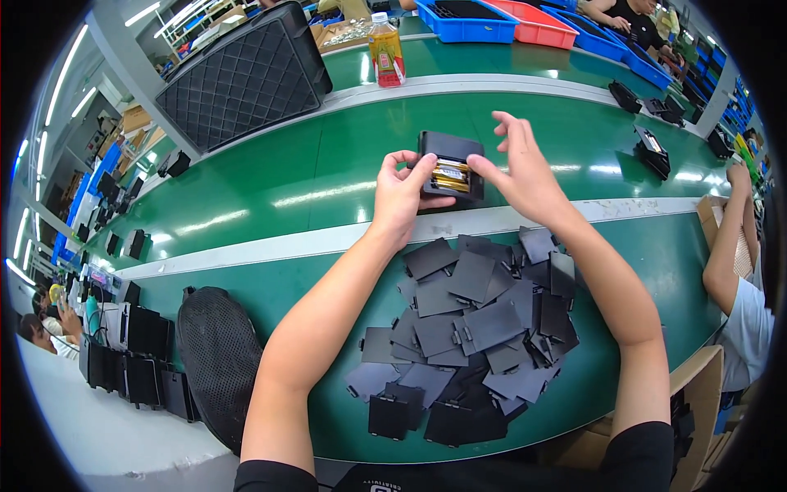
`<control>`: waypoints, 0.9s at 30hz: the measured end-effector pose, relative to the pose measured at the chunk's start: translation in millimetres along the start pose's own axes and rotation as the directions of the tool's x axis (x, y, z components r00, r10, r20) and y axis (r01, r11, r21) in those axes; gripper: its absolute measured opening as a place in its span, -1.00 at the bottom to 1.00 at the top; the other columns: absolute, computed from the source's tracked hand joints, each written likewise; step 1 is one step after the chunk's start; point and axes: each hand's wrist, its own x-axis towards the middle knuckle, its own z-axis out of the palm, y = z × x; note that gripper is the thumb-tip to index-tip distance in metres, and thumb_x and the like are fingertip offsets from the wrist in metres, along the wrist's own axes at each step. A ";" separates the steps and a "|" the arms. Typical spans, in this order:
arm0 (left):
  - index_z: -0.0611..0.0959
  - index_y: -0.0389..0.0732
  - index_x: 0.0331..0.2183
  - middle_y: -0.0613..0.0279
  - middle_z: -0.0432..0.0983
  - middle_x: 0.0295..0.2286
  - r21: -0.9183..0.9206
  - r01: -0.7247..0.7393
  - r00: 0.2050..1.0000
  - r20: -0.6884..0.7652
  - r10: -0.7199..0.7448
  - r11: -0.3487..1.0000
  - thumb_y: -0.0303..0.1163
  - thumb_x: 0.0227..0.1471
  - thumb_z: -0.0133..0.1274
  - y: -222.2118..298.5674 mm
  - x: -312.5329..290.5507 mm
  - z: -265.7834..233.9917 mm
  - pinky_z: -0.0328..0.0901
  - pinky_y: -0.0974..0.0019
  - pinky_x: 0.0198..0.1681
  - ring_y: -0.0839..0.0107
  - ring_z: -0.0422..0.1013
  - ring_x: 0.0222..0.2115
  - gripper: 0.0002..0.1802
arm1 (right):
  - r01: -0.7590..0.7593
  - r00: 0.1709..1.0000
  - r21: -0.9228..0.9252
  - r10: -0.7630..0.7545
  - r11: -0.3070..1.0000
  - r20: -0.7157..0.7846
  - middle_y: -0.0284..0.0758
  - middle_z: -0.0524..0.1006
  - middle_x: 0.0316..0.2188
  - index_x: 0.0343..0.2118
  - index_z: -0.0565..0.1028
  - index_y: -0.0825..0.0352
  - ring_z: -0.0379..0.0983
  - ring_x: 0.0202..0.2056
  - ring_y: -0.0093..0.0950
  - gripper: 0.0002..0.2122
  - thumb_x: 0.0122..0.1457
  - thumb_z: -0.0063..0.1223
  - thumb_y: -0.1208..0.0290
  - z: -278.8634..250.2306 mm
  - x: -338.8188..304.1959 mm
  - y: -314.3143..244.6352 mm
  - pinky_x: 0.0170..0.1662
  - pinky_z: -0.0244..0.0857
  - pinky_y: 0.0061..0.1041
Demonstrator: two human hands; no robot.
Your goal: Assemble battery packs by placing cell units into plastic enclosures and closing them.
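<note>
Over the green belt, my left hand (pixel 399 190) grips a black plastic device (pixel 452 146) by its left side, thumb on its face and fingers beneath. Gold-coloured batteries (pixel 451 174) lie side by side in its uncovered compartment. My right hand (pixel 525 168) is at the device's right edge, its thumb touching near the batteries and its other fingers spread upward. Closer to me, between my forearms, a loose heap of thin black battery covers (pixel 492 324) lies on the green table, several showing small tabs.
A black mesh item (pixel 217 361) lies left of my arm. Beyond the belt stand a black ribbed case (pixel 246 82), a drink bottle (pixel 385 51) and blue bins (pixel 467 25). Another black device (pixel 652 152) sits on the belt at right. A co-worker's arm (pixel 730 238) is at far right.
</note>
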 end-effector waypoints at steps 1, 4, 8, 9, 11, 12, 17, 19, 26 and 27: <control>0.25 -0.29 -0.15 0.00 0.34 -0.21 0.015 -0.001 0.998 -0.063 0.002 1.000 -0.34 0.17 0.03 0.8 2.0 -4.4 0.57 0.24 -0.42 0.15 0.48 -0.25 -0.64 | 0.134 0.990 -0.199 -0.138 0.971 -0.005 -0.23 0.45 -0.20 -0.01 0.36 0.34 0.39 -0.14 -0.40 -0.60 0.15 0.13 0.26 -2.5 -1.8 -8.4 -0.07 0.32 -0.50; 0.25 -0.31 -0.13 -0.02 0.33 -0.21 -0.080 0.042 0.992 -0.112 -0.050 0.996 -0.32 0.19 -0.01 5.5 6.3 -11.0 0.56 0.27 -0.43 0.12 0.49 -0.26 -0.64 | 0.185 0.886 -0.082 -0.131 0.979 0.444 -0.26 0.46 -0.23 0.01 0.37 0.27 0.40 -0.19 -0.41 -0.60 0.10 0.15 0.33 7.0 -20.3 -40.1 -0.08 0.32 -0.45; 0.25 -0.33 -0.12 -0.04 0.33 -0.21 -0.153 0.090 0.985 -0.134 -0.111 0.984 -0.30 0.23 -0.06 1.5 10.6 -7.7 0.56 0.28 -0.44 0.09 0.50 -0.28 -0.65 | 0.557 0.726 -0.076 -0.440 0.827 0.528 -0.27 0.47 -0.19 0.03 0.39 0.22 0.42 -0.27 -0.45 -0.57 0.05 0.19 0.42 37.1 -38.4 -16.6 -0.20 0.35 -0.45; 0.25 -0.33 -0.12 -0.03 0.33 -0.22 -0.124 0.082 0.983 -0.151 -0.101 0.989 -0.29 0.24 -0.08 -0.4 10.0 -8.0 0.56 0.27 -0.43 0.09 0.51 -0.29 -0.66 | 0.566 0.719 -0.057 -0.459 0.823 0.522 -0.26 0.47 -0.18 0.03 0.39 0.22 0.43 -0.29 -0.47 -0.56 0.05 0.19 0.44 39.9 -38.6 -13.9 -0.23 0.35 -0.47; 0.25 -0.35 -0.12 -0.02 0.32 -0.23 -0.067 0.068 0.981 -0.180 -0.080 0.995 -0.29 0.26 -0.11 -4.7 10.0 -7.2 0.57 0.24 -0.42 0.08 0.51 -0.32 -0.67 | 0.583 0.707 -0.023 -0.493 0.812 0.508 -0.24 0.46 -0.17 0.04 0.39 0.22 0.44 -0.33 -0.52 -0.54 0.03 0.21 0.47 40.4 -39.5 -9.4 -0.31 0.35 -0.51; 0.25 -0.35 -0.12 -0.02 0.32 -0.23 -0.065 0.067 0.981 -0.178 -0.077 0.996 -0.29 0.26 -0.11 -4.5 9.8 -7.5 0.57 0.24 -0.42 0.08 0.51 -0.32 -0.67 | 0.584 0.707 -0.024 -0.494 0.811 0.505 -0.24 0.46 -0.17 0.04 0.39 0.22 0.44 -0.33 -0.52 -0.54 0.03 0.21 0.47 37.1 -37.1 -13.3 -0.31 0.35 -0.51; 0.25 -0.31 -0.18 0.01 0.32 -0.26 -0.047 0.058 0.988 -0.141 -0.064 0.997 -0.29 0.27 -0.13 -1.6 7.4 -9.6 0.58 0.19 -0.38 0.08 0.52 -0.33 -0.71 | 0.055 0.849 0.201 -0.152 0.978 0.506 -0.22 0.49 -0.32 -0.09 0.40 0.31 0.42 -0.52 -0.62 -0.64 0.02 0.22 0.52 2.5 -12.1 -32.1 -0.48 0.31 -0.62; 0.25 -0.30 -0.20 0.02 0.31 -0.27 -0.043 0.054 0.991 -0.122 -0.059 0.998 -0.29 0.27 -0.14 -0.3 6.6 -9.1 0.58 0.17 -0.37 0.09 0.52 -0.34 -0.73 | -0.049 0.878 0.274 -0.089 0.960 0.470 -0.25 0.49 -0.41 -0.15 0.40 0.33 0.39 -0.58 -0.65 -0.69 0.03 0.21 0.53 -7.3 -0.3 -22.5 -0.54 0.28 -0.65; 0.24 -0.21 -0.24 0.04 0.32 -0.28 -0.046 0.000 0.999 0.040 0.002 0.999 -0.27 0.27 -0.12 -3.2 -1.0 1.9 0.56 0.13 -0.30 0.10 0.51 -0.34 -0.76 | -0.281 0.959 0.550 0.247 0.787 0.136 -0.30 0.48 -0.58 -0.31 0.35 0.38 0.38 -0.66 -0.62 -0.78 0.07 0.19 0.58 -1.8 5.5 -9.4 -0.68 0.19 -0.73; 0.24 -0.21 -0.24 0.04 0.32 -0.28 -0.045 0.000 0.999 0.041 0.002 0.999 -0.27 0.27 -0.12 -2.9 -2.5 2.5 0.56 0.13 -0.30 0.10 0.51 -0.34 -0.76 | -0.281 0.959 0.550 0.248 0.786 0.135 -0.30 0.48 -0.58 -0.31 0.35 0.38 0.38 -0.66 -0.62 -0.78 0.07 0.19 0.58 -0.1 5.2 -8.3 -0.68 0.19 -0.73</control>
